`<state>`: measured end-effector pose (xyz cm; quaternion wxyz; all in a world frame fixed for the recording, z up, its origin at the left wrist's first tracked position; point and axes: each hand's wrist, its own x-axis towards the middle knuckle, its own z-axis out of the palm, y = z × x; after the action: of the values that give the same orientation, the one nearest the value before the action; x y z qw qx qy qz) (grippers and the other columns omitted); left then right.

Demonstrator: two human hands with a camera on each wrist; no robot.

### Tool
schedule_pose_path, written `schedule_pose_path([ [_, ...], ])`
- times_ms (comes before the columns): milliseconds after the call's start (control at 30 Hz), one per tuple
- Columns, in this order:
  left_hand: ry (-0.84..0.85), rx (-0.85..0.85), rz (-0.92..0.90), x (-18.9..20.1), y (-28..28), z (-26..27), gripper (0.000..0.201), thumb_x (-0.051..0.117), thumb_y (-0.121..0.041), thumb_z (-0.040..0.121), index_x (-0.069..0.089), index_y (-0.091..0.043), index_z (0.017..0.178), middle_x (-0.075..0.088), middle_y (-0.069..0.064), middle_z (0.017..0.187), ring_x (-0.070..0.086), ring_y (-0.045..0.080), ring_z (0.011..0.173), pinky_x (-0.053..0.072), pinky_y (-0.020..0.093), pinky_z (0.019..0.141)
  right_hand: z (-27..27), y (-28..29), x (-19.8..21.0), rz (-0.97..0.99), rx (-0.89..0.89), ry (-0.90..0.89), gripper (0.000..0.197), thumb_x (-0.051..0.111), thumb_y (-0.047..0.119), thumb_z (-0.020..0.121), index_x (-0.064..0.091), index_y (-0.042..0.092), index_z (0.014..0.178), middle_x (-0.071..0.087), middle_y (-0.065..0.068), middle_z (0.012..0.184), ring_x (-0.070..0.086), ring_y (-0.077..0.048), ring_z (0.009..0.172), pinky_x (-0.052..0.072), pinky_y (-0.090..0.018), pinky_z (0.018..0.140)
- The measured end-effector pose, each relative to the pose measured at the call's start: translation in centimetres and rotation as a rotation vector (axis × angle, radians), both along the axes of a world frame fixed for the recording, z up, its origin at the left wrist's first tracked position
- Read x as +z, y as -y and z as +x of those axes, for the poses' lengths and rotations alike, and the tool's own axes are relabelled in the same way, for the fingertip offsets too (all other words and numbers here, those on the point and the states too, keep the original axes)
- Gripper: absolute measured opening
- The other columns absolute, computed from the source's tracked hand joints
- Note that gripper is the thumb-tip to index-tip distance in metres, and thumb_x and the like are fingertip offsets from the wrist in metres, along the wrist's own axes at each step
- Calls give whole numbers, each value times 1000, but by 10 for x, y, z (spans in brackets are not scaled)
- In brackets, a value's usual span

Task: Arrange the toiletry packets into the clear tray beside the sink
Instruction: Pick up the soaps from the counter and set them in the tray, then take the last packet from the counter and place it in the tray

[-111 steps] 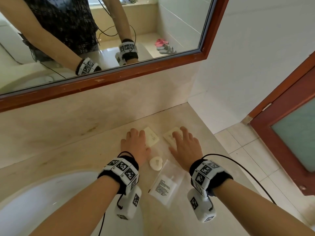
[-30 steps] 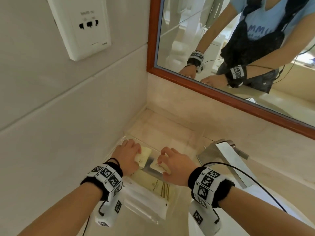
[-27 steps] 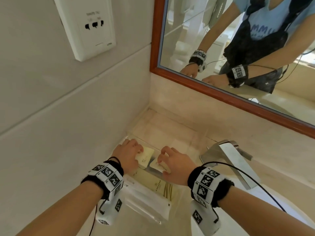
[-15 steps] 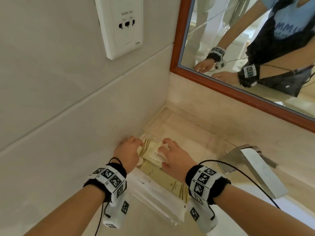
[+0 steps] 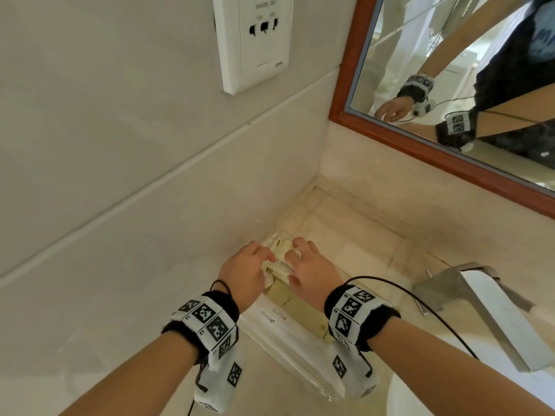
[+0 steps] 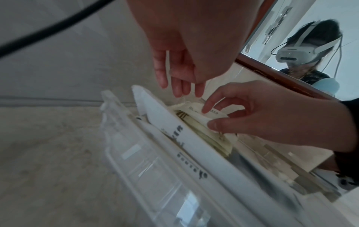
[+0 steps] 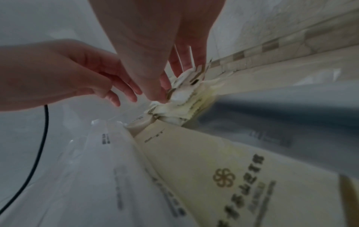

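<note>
A clear tray [image 5: 318, 382] sits on the counter against the left wall, its rim near in the left wrist view [image 6: 124, 138]. In it lie a long white packet [image 5: 279, 328], a long cream packet [image 5: 297, 310] and small cream packets [image 5: 277, 261] stacked at the far end. My right hand [image 5: 303, 259] pinches a small cream packet [image 6: 211, 113] between thumb and index finger, on top of that stack. My left hand [image 5: 252, 265] hovers just beside it, its fingers [image 6: 180, 86] straight and holding nothing. The right wrist view shows the thumb pressed on the small packets [image 7: 186, 89].
A white tiled wall with a socket plate [image 5: 255, 40] stands close on the left. The wood-framed mirror [image 5: 450, 70] runs along the back. A steel faucet [image 5: 468, 301] and the sink basin [image 5: 420, 400] lie to the right of the tray.
Both hands carried small packets from the counter right of the sink to the tray's far end. My left hand has since let go of its packet; the right still pinches one.
</note>
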<state>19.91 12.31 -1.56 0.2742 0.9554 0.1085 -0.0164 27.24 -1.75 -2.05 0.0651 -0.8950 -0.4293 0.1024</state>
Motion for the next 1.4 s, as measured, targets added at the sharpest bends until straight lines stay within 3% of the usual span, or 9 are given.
schedule_pose_path([
  [100, 4, 2, -1, 0, 0, 1, 40, 45, 6, 84, 62, -17, 112, 56, -1, 118, 59, 16, 105, 53, 29, 84, -1, 0, -4, -36, 30, 73, 32, 59, 18, 89, 60, 1, 116, 47, -17, 133, 48, -32, 118, 50, -42, 92],
  [233, 18, 2, 1, 1, 0, 2, 40, 45, 8, 83, 62, -16, 111, 58, 0, 116, 59, 16, 104, 53, 31, 85, -3, -5, 5, -88, -10, 108, 23, 88, 25, 57, 73, 9, 65, 68, -8, 82, 66, -25, 71, 55, -31, 54],
  [300, 20, 2, 1, 1, 0, 2, 40, 45, 8, 83, 63, -15, 110, 58, 0, 116, 59, 16, 104, 53, 31, 85, -4, -6, 7, -54, 10, 177, 23, 87, 10, 53, 74, 9, 71, 67, -9, 86, 65, -24, 73, 53, -30, 55],
  [433, 15, 5, 2, 2, 1, 0, 39, 46, 8, 83, 63, -16, 109, 58, 0, 115, 59, 16, 103, 53, 30, 84, -2, -5, 7, -131, 35, 101, 33, 48, -6, 87, 58, 2, 118, 50, -16, 125, 47, -30, 115, 47, -35, 91],
  [733, 32, -32, 28, 10, 5, -1, 38, 45, 8, 84, 64, -14, 108, 59, 1, 114, 60, 17, 102, 52, 30, 80, -8, 15, 14, -68, -58, 60, 41, 56, 7, 90, 47, 9, 130, 43, -11, 128, 46, -26, 114, 47, -33, 85],
  [1100, 138, -270, 56, 67, 96, 27, 36, 44, 3, 84, 61, -17, 108, 64, 0, 110, 62, 21, 98, 51, 35, 87, -20, 112, 70, -41, -252, 165, 24, 39, 15, 98, 56, 8, 113, 60, -10, 109, 59, -30, 99, 41, -33, 67],
  [1167, 150, -308, 55, 73, 117, 27, 35, 43, 4, 85, 62, -17, 107, 64, 0, 108, 62, 21, 97, 51, 36, 87, -28, 133, 74, 34, -274, 201, 21, 46, 15, 95, 59, 6, 108, 62, -11, 102, 62, -31, 91, 44, -34, 62],
  [1267, 166, -391, 60, 81, 160, 27, 33, 42, 1, 87, 62, -17, 106, 65, -1, 107, 62, 21, 96, 52, 36, 86, -42, 177, 82, 100, -385, 210, 9, 67, 10, 77, 65, 6, 84, 64, -11, 79, 65, -31, 58, 32, -26, 42],
  [1400, 202, -503, 65, 89, 223, 28, 29, 42, -5, 90, 64, -15, 106, 68, 4, 108, 63, 27, 97, 51, 37, 86, -59, 242, 85, 72, -532, 233, 11, 65, 11, 76, 65, 6, 85, 65, -11, 80, 64, -32, 61, 44, -32, 42],
])
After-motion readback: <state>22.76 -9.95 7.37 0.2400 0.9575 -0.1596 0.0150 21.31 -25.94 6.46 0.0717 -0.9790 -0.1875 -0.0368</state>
